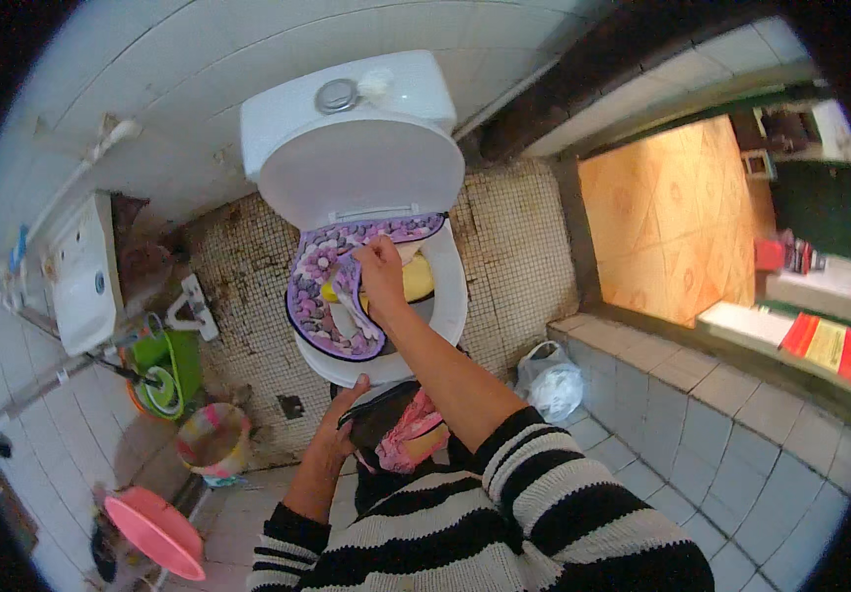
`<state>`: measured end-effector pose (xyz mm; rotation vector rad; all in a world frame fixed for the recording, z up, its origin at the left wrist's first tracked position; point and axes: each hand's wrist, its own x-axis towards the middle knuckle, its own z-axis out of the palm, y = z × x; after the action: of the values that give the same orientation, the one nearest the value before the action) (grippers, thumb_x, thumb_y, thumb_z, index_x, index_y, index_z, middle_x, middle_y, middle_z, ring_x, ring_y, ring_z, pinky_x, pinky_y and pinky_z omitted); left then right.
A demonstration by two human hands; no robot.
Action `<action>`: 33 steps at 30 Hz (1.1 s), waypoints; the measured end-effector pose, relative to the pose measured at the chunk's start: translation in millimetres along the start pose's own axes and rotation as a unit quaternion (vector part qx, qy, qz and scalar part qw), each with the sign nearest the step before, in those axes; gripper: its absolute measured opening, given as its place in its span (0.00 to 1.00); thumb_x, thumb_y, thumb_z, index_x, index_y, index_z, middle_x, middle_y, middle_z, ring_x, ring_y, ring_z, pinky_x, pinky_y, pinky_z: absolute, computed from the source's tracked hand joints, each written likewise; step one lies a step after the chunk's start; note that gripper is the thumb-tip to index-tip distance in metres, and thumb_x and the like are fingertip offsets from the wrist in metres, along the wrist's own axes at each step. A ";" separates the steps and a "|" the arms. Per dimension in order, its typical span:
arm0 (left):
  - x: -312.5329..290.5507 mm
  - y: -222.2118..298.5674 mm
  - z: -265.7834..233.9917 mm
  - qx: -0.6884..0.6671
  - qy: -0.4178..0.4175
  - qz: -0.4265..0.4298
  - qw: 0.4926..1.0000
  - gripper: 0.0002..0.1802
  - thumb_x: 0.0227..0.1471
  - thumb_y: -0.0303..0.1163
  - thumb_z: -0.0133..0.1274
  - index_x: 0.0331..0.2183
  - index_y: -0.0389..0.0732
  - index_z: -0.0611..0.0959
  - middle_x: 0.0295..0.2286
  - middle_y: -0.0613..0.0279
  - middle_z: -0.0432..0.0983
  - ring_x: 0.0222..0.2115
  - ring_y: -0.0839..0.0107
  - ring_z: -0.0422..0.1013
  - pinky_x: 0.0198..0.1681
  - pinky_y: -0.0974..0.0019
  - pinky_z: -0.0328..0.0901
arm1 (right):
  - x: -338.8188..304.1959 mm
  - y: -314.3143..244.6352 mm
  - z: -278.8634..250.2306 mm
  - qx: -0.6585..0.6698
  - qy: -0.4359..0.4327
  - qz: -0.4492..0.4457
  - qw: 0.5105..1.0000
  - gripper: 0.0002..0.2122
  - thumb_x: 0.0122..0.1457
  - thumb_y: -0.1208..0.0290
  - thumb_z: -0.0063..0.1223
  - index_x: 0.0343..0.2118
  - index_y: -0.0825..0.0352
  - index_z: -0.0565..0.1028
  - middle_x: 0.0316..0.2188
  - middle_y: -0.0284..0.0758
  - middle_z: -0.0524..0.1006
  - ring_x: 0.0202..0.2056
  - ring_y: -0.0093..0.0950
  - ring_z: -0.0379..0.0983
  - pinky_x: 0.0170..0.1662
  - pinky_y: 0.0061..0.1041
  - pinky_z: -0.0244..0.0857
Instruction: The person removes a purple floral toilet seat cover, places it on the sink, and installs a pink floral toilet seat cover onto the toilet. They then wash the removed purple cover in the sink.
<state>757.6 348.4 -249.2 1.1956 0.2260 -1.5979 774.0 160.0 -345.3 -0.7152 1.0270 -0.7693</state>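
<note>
A white toilet point(453, 296) stands ahead of me with its lid point(366, 173) raised. A purple pebble-patterned toilet seat cover point(312, 306) with dark edging lies along the left and back of the seat, and part of it is folded up. My right hand point(381, 268) is closed on that folded part, above the bowl. Something yellow point(416, 279) shows behind it. At the seat's front edge is my left hand point(342, 419), thumb up and other fingers mostly hidden; what it grips, I cannot make out. Beside it, a pink patterned cloth point(411, 434) hangs in front of me.
To the left are a washbasin point(88, 271), a green bucket point(184, 365), a checked bucket point(213, 439) and a pink basin point(154, 533). At right a white plastic bag point(551, 385) sits by a tiled ledge point(682, 380). A doorway opens onto an orange-tiled floor point(667, 227).
</note>
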 end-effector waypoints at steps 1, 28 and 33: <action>1.6 -4.7 0.5 0.098 -0.030 0.059 0.993 0.26 0.52 0.45 0.49 0.45 0.35 0.70 0.40 0.55 0.71 0.37 0.65 0.71 0.43 0.65 0.67 | 8.3 -0.7 -3.8 -0.099 0.011 -0.030 0.995 0.07 0.47 0.75 0.50 0.21 0.63 0.63 0.20 0.24 0.59 0.24 0.16 0.54 0.27 0.17 0.50; 25.6 -11.6 -44.8 -0.080 0.063 -0.129 0.986 0.19 0.57 0.31 0.35 0.48 0.33 0.69 0.47 0.54 0.67 0.46 0.64 0.66 0.52 0.63 0.60 | 36.2 -14.7 -50.6 -0.395 -0.062 0.098 0.912 0.16 0.40 0.65 0.51 0.31 0.71 0.73 0.34 0.49 0.74 0.38 0.45 0.71 0.40 0.37 0.64; 25.8 -8.5 -20.5 -0.019 0.031 -0.078 0.996 0.20 0.57 0.33 0.36 0.48 0.32 0.70 0.47 0.53 0.67 0.46 0.64 0.65 0.52 0.63 0.60 | 53.9 -6.5 -52.5 -0.293 0.006 0.014 0.956 0.13 0.43 0.65 0.49 0.30 0.68 0.73 0.32 0.48 0.74 0.35 0.45 0.71 0.39 0.37 0.64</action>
<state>764.5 349.4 -282.5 1.2246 0.3965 -1.6851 741.0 103.7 -383.4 -1.2009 1.2886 -0.4370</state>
